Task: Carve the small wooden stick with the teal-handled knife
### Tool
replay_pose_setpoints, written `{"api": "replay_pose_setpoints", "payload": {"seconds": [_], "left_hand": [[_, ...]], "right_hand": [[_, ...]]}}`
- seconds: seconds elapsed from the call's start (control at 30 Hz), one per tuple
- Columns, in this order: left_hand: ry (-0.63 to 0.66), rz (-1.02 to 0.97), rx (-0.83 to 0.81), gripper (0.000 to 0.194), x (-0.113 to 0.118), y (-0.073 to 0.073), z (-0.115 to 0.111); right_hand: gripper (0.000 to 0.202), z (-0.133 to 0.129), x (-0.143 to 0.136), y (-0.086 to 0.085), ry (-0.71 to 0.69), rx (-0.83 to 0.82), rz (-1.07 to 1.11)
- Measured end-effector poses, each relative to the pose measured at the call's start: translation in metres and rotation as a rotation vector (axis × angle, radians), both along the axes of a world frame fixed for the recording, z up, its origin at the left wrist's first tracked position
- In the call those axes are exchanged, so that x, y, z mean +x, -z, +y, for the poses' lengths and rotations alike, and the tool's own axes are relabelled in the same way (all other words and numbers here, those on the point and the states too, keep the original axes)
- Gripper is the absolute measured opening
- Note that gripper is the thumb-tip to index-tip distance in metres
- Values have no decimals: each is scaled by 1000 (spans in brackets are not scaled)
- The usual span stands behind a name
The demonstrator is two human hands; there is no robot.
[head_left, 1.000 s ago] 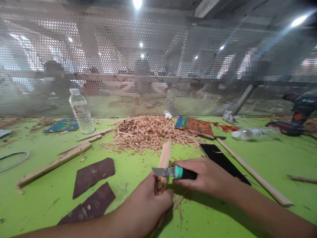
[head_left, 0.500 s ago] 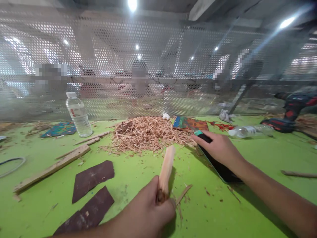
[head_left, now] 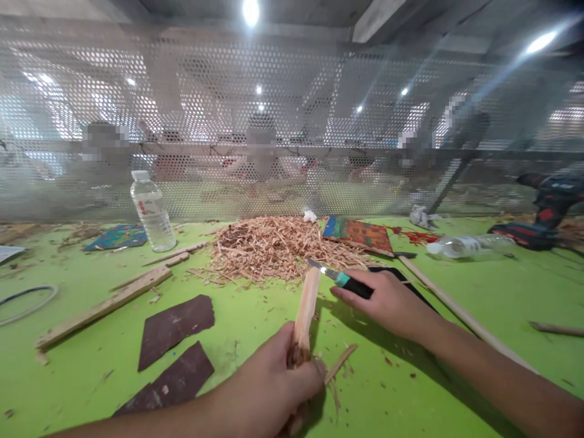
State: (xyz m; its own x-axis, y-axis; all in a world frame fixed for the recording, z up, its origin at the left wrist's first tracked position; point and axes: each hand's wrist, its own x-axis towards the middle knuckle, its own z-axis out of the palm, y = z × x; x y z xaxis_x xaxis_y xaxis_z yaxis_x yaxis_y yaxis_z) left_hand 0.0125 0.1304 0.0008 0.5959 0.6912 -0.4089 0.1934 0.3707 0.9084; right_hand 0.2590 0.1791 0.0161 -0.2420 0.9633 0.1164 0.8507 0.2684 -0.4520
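Close by the shavings pile, a knife meets the view at a wood strip's far end

Directly in front of the pile, on the person's side, the left hand is wrapped around the lower part of the wood strip, whose pale upper length points toward the pile. A darker, knotty patch shows just above the thumb. In front of the pile and to its right, the right hand grips the knife by its black handle; the blade angles back toward the pile, right at the strip's tip, though whether the two touch I cannot tell.

A black flat object, partly hidden by the right hand, lies right of the pile and nearer the person. A long wooden rod slants past it. Against the pile's right edge rests a painted board; well apart on that side stands a power drill, with a clear bottle on its side between.

Left of the pile, a water bottle stands upright, and a notched wooden bar lies nearer the person. Two dark brown sheets lie in front of the pile, to the left.
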Motion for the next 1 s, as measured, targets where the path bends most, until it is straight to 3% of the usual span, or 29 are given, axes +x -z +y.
{"api": "replay_pose_setpoints", "payload": {"seconds": [0.13,0.33,0.47,0.67,0.87,1.0], "left_hand": [[55,-153,-82,27,-3,3,4],[94,-325,-140,28,-6,12,7],[129,-299,-99,31,-8,14,6],[169,-268,-7,53,-8,4,6],[64,-274,-33,62,-7,9,3],[84,-202,-24,63,-6,9,3]], "right_hand": [[49,-3,-2,-1,30,1,18],[48,-6,-5,-1,49,-5,51],[49,-6,-4,-1,24,-9,83],[47,-11,-5,-4,-10,51,147],[45,-15,-4,-6,11,220,184],[49,-13,-4,-6,-85,90,96]]}}
